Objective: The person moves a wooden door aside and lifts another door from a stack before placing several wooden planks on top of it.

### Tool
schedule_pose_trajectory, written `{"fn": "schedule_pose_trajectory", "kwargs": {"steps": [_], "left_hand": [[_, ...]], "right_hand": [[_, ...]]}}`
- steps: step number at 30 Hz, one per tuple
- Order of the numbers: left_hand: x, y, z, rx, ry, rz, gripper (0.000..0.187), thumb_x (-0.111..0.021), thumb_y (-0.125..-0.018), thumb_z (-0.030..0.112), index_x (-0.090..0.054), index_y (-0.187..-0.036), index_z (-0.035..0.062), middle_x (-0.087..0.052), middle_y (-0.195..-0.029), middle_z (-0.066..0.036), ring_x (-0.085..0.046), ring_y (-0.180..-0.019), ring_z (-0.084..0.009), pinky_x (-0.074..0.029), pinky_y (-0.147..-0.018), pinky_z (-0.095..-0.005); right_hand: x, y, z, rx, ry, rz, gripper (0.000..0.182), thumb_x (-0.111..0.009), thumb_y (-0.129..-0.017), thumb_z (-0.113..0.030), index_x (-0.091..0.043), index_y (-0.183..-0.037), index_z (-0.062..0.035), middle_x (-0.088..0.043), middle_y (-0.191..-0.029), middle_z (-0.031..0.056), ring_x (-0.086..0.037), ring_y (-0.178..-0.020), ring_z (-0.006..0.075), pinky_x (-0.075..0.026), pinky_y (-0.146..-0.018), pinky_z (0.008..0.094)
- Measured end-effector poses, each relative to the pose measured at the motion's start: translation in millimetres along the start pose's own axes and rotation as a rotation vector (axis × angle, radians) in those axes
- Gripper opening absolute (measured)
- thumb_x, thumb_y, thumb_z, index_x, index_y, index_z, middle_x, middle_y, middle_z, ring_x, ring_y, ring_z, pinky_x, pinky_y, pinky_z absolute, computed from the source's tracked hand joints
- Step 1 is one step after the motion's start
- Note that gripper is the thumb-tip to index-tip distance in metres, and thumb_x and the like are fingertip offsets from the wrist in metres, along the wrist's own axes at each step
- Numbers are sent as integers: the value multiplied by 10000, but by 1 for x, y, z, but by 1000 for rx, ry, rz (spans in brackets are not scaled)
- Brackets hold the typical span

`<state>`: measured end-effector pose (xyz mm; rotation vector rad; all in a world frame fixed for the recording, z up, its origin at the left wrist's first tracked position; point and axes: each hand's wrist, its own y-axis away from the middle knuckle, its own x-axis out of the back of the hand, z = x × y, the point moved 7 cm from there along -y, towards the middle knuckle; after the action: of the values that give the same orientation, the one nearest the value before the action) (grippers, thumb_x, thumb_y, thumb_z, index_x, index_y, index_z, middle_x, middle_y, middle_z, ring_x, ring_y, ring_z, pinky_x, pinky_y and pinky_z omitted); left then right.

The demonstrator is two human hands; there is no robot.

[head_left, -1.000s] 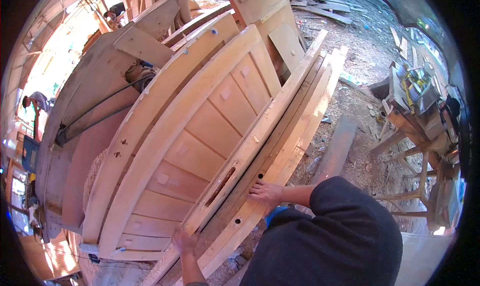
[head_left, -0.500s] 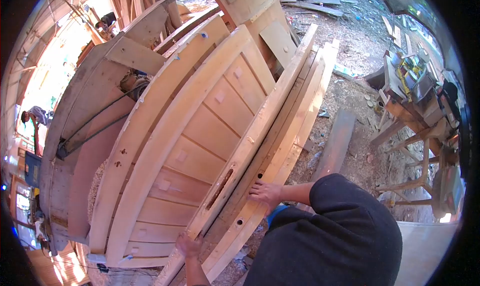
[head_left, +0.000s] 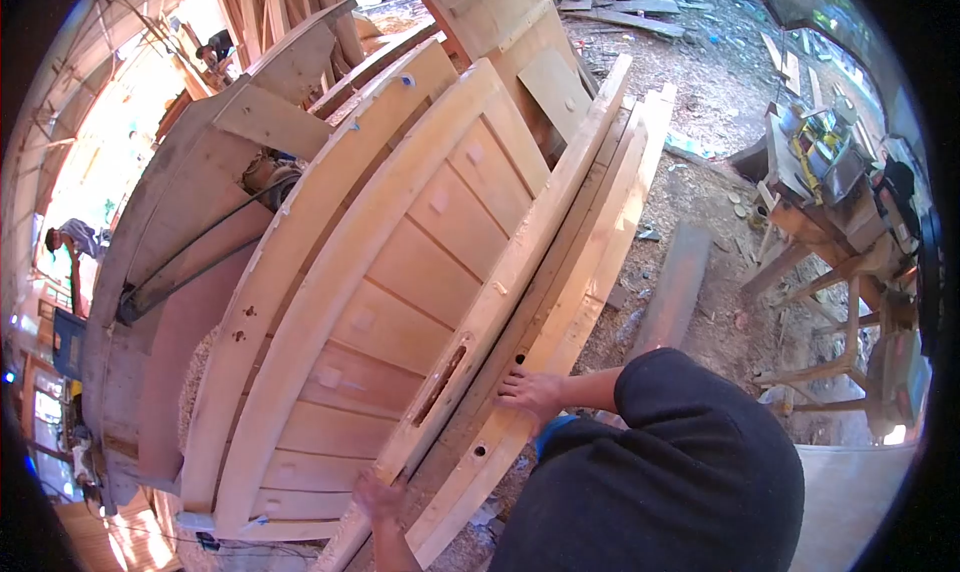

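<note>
A panelled wooden door [head_left: 385, 312] stands on its long side, with a slot cut in its near edge. My left hand [head_left: 380, 497] is wrapped over that edge near the lower end, slightly blurred. Alongside it stands another long wooden piece, its pale edge [head_left: 560, 337] drilled with round holes. My right hand [head_left: 530, 392] lies on this edge between two holes, fingers stretched out over the wood. A dark gap runs between the two edges. The undersides of both hands are hidden.
Behind the door stand another pale door frame [head_left: 235, 312] and a grey curved wooden part [head_left: 130, 242] with a belt. A cluttered wooden bench [head_left: 830, 222] is at right. A plank [head_left: 675, 282] lies on the shaving-covered ground. Two people are far left.
The view has shifted slightly, so the doors' far ends sit a little lower. Both hands stay at nearly the same places on the edges.
</note>
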<state>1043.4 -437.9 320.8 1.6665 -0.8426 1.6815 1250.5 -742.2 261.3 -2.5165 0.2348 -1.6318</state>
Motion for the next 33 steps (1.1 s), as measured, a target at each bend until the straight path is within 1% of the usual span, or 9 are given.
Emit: {"fn": "schedule_pose_trajectory", "kwargs": {"steps": [4,7,10,13,16,19,22,25,33], "left_hand": [[-2,3,0,-29,-18,41,683,-850,-589,505,-573,-950,-5,-642,-884,-219,-627,-869,-419,-504,-788,-499],[-3,1,-1,-36,-4,89,662,-850,-584,504,-586,-927,3,-640,-855,-215,-628,-853,-417,-503,-781,-501],[-5,2,0,-122,-5,141,648,-847,-579,519,-607,-895,7,-643,-848,-212,-630,-849,-412,-503,-784,-501],[-5,3,-5,-72,12,139,638,-844,-580,527,-623,-874,6,-646,-856,-207,-632,-847,-410,-503,-785,-501],[-13,2,-9,-105,-25,135,629,-840,-586,531,-621,-863,10,-646,-859,-206,-631,-844,-412,-500,-783,-505],[-20,4,-13,-164,-69,196,651,-841,-591,525,-604,-905,6,-640,-856,-211,-627,-853,-413,-495,-779,-514],[-16,3,-10,-101,-23,122,682,-842,-595,521,-582,-956,3,-637,-870,-217,-622,-874,-411,-491,-778,-517],[-14,7,-8,-86,-80,174,687,-846,-588,496,-572,-984,6,-633,-876,-217,-620,-869,-408,-491,-772,-514],[-13,3,-9,-108,-9,159,636,-852,-565,453,-581,-946,22,-633,-859,-197,-623,-821,-401,-503,-756,-505]], "right_hand": [[-8,0,2,-7,-45,-45,1043,-806,-506,-700,-487,-1244,-35,-511,-1272,200,-434,-1270,375,-275,-1092,529],[5,0,-3,37,46,35,1020,-811,-534,-661,-477,-1274,-43,-538,-1201,162,-481,-1190,355,-299,-1040,527],[12,0,-5,63,33,102,1017,-820,-529,-648,-473,-1273,-47,-540,-1194,156,-478,-1195,354,-300,-1038,528],[5,1,-3,23,13,52,1018,-828,-525,-630,-467,-1279,-50,-536,-1197,152,-476,-1196,349,-299,-1040,527],[3,1,-2,27,75,45,1020,-828,-518,-624,-467,-1281,-52,-535,-1193,151,-479,-1192,348,-298,-1044,521],[-1,0,0,11,24,28,1026,-825,-513,-623,-465,-1288,-55,-538,-1182,155,-483,-1186,350,-298,-1047,515],[-6,-1,1,-11,-42,-29,1026,-823,-509,-625,-470,-1287,-58,-538,-1175,159,-483,-1187,357,-299,-1048,514],[-4,2,1,28,25,66,1020,-820,-510,-630,-478,-1277,-53,-538,-1179,163,-487,-1177,352,-311,-1035,511],[-11,-1,5,-19,-15,-43,1023,-815,-508,-639,-486,-1265,-35,-532,-1206,175,-478,-1188,363,-307,-1052,523]]}}
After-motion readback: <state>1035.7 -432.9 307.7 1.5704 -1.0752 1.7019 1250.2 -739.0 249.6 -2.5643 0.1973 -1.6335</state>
